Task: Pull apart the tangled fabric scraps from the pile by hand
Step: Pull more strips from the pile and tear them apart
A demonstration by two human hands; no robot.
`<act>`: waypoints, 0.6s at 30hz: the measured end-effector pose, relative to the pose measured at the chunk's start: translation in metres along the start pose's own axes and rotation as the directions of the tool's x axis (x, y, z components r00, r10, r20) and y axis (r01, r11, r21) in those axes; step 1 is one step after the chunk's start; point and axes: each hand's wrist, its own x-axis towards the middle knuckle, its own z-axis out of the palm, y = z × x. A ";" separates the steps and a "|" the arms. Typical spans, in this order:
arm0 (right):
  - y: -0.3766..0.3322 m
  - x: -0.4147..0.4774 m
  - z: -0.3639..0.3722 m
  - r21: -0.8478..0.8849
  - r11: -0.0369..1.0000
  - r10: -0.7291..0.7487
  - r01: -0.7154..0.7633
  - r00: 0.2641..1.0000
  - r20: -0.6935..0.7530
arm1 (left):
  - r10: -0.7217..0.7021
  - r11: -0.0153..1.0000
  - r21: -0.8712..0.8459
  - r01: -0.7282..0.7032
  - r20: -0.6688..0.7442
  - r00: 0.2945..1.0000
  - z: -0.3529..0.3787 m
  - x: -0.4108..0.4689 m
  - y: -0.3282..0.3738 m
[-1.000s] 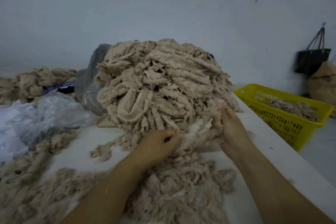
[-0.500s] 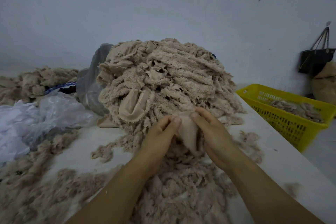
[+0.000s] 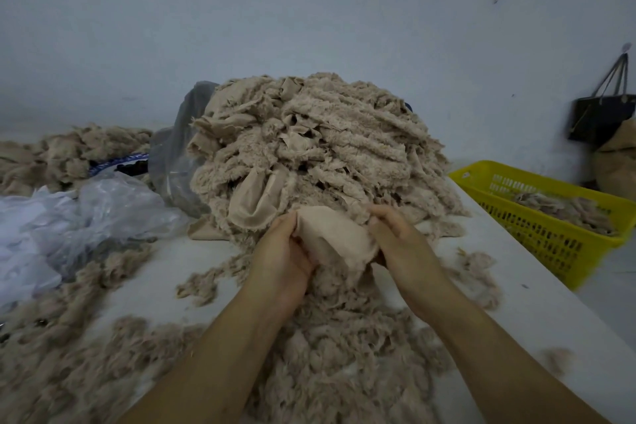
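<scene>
Together, the two hands gripped one smooth beige scrap at the foot of the pile. The left hand had its fingers curled round the scrap's left edge, and the right hand had its fingers bent over the right edge, pinching the cloth. The scrap lay spread between them, its upper edge touching the lowest strips of the pile and its frayed lower edge hanging over the loose fluff beneath the wrists.

The pile rose just beyond the hands as a rounded mound of fuzzy tan strips with a few smooth pieces showing through. It sat on a white table, and the fluff spread over the near part of that table and off to the left. A grey bag leaned against the pile's left side, with a clear plastic bag crumpled beside it and a further heap of tan scraps behind. To the right, just off the table's edge, stood a yellow basket holding some scraps, and a black bag hung on the pale wall
</scene>
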 end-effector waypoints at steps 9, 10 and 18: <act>-0.002 -0.009 0.015 0.011 1.000 -0.001 -0.002 0.976 0.219 | 0.313 0.707 0.609 -0.360 0.188 0.931 0.008 -0.010 -0.013; -0.001 -0.011 0.016 -0.067 0.997 -0.010 0.026 0.974 0.227 | 0.336 0.667 0.622 -0.410 0.240 0.911 0.009 -0.011 -0.015; -0.005 -0.006 0.011 -0.038 0.998 -0.044 0.045 0.998 0.039 | 0.297 0.686 0.604 -0.405 0.275 0.914 0.002 -0.005 -0.011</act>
